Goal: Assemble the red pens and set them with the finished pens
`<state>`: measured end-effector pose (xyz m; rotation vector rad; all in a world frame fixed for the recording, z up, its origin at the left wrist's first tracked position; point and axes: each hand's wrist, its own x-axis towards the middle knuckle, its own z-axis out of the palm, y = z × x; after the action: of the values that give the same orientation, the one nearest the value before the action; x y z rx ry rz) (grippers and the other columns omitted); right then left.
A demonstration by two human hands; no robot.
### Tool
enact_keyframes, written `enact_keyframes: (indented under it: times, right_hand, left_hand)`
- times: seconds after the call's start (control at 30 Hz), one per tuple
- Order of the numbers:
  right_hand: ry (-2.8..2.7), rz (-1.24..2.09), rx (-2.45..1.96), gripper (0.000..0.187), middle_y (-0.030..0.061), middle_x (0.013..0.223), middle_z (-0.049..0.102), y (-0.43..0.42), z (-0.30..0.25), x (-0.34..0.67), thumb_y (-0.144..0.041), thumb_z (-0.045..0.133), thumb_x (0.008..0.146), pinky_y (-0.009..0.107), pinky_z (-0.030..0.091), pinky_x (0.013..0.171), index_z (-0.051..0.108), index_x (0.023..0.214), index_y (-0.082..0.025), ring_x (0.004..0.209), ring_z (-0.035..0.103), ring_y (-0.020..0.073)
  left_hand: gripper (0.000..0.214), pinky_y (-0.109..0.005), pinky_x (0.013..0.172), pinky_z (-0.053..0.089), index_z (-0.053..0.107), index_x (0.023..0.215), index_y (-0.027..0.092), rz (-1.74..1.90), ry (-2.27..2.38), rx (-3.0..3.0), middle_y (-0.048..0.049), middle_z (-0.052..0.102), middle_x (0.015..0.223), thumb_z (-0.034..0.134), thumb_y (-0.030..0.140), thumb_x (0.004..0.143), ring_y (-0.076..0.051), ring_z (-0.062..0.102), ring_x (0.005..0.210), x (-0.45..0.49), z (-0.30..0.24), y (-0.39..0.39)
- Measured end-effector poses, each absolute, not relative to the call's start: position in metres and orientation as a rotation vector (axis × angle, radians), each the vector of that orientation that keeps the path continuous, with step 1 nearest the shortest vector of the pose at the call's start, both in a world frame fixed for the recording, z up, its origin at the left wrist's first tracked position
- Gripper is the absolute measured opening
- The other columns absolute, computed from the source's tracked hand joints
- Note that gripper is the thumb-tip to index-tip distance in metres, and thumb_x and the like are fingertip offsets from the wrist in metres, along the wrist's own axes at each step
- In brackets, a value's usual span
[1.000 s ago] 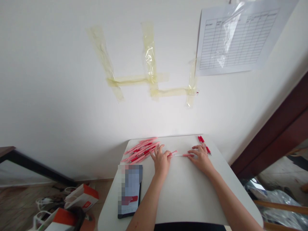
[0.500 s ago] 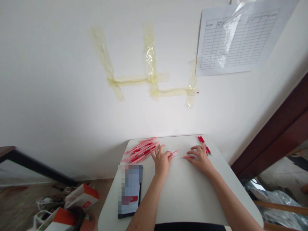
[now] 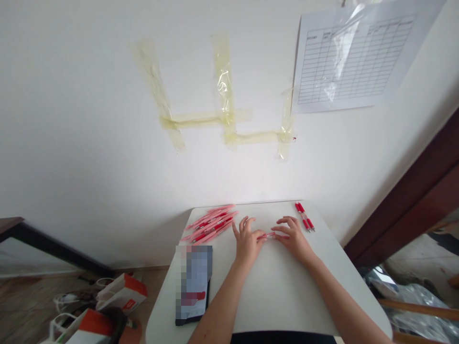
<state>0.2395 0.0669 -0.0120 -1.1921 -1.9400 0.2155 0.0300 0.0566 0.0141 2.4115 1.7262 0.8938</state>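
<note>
- The left hand (image 3: 248, 242) is pinching a pink pen part (image 3: 264, 236) between thumb and fingertips, its other fingers spreading upward.
- The right hand (image 3: 294, 237) is facing it, its grip grasping a second reddish part (image 3: 282, 236) by the thumb and fingers.
- Both parts are lying nearly in line between the hands, over the far half of the white bench (image 3: 283, 298); whether their ends are touching, I cannot tell.
- Left of the left hand, a heap of pink and red pens (image 3: 211, 224) is resting near the wall (image 3: 107, 157).
- Beyond the right hand, two red-ended pens (image 3: 303, 218) are lying side by side.
- A partly blurred phone (image 3: 196, 279) is lying near the left forearm.
</note>
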Motion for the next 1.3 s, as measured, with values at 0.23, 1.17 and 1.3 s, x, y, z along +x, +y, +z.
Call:
enact_keyframes:
  times: [0.23,1.17,1.3]
  right_hand:
    - [-1.956,0.249,-1.189,0.015,0.0101,0.112,0.066,0.0689,-0.0135,0.2381,-0.03,0.061,0.093,0.052,0.05,0.102,0.076,0.093,-0.027,0.121,0.051,0.0299]
    - [-1.877,0.256,-1.237,0.014,0.0114,0.109,0.065,0.0699,-0.0131,0.2356,-0.024,0.05,0.097,0.051,0.048,0.1,0.064,0.097,-0.022,0.115,0.051,0.03]
    - [-1.878,0.246,-1.223,0.014,0.0114,0.109,0.065,0.0708,-0.0149,0.2359,-0.024,0.051,0.097,0.051,0.048,0.099,0.064,0.096,-0.022,0.115,0.051,0.0297]
  left_hand:
    - [0.014,-0.07,0.121,0.011,0.077,0.093,0.032,0.888,1.755,2.377,-0.0043,0.057,0.139,0.078,0.035,0.079,-0.031,0.041,0.14,0.0275,0.0143,0.0584]
    - [0.012,-0.072,0.118,0.017,0.077,0.09,0.033,0.909,1.945,2.311,-0.0042,0.056,0.136,0.069,0.026,0.086,-0.032,0.042,0.137,0.0208,0.0161,0.0601]
    - [0.012,-0.073,0.117,0.019,0.078,0.088,0.033,0.933,1.943,2.308,-0.0043,0.057,0.136,0.069,0.025,0.086,-0.033,0.042,0.137,0.0208,0.0166,0.0605]
